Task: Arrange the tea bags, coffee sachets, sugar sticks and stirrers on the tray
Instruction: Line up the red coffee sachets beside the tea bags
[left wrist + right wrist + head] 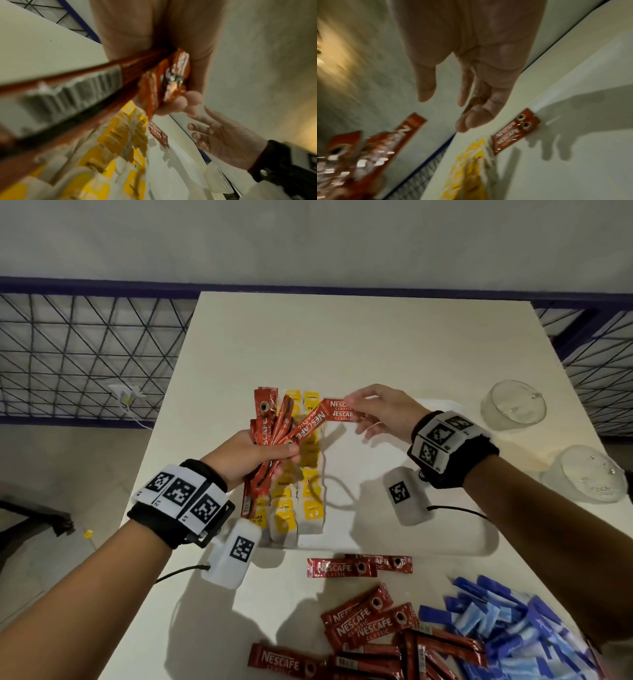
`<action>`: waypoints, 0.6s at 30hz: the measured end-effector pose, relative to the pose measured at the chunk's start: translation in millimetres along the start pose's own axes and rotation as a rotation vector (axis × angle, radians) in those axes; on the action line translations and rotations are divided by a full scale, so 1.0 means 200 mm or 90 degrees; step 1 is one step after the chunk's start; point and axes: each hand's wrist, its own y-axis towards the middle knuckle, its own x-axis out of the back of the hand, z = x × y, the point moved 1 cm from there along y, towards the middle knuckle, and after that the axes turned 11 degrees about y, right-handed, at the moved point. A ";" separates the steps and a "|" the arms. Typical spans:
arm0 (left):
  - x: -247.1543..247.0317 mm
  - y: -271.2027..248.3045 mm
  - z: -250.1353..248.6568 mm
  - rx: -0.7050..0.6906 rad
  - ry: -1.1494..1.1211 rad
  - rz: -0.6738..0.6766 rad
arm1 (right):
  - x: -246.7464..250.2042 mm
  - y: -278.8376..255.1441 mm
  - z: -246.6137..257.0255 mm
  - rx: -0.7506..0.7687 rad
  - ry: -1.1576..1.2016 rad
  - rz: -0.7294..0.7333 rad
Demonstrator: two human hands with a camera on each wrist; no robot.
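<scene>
My left hand [274,455] grips a fanned bundle of red Nescafe coffee sachets [270,422] above the left side of the white tray [411,546]. Rows of tea bags [308,508] with yellow tags fill that side. A pair of coffee sachets [340,409] lies flat on the tray beside the tea bags. My right hand [363,414] hovers just over their right end. The right wrist view shows its fingers [471,94] straight and empty, clear of the pair [515,129]. In the left wrist view the bundle [171,81] sits in my curled fingers. No stirrers are in sight.
Loose coffee sachets [363,625] lie on the white table [342,337] in front of the tray. A heap of blue sugar sticks [507,628] is at the front right. Two clear glass bowls [513,405] [589,474] stand at the right edge. A wire railing runs behind.
</scene>
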 end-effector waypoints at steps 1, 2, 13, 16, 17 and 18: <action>-0.02 -0.02 -0.01 0.000 0.003 0.014 | -0.03 -0.05 0.02 0.006 0.004 0.040; -0.04 -0.03 -0.03 -0.002 0.002 0.025 | -0.05 -0.09 0.03 0.014 -0.007 0.073; -0.13 -0.13 -0.10 -0.075 -0.113 -0.096 | -0.03 -0.32 0.02 0.026 -0.204 0.149; -0.16 -0.14 -0.15 -0.097 -0.159 -0.115 | -0.06 -0.38 -0.03 0.028 -0.265 0.179; -0.17 -0.14 -0.16 -0.102 -0.165 -0.110 | -0.08 -0.39 -0.05 0.020 -0.224 0.171; -0.19 -0.14 -0.17 -0.103 -0.161 -0.104 | -0.10 -0.40 -0.07 0.011 -0.160 0.158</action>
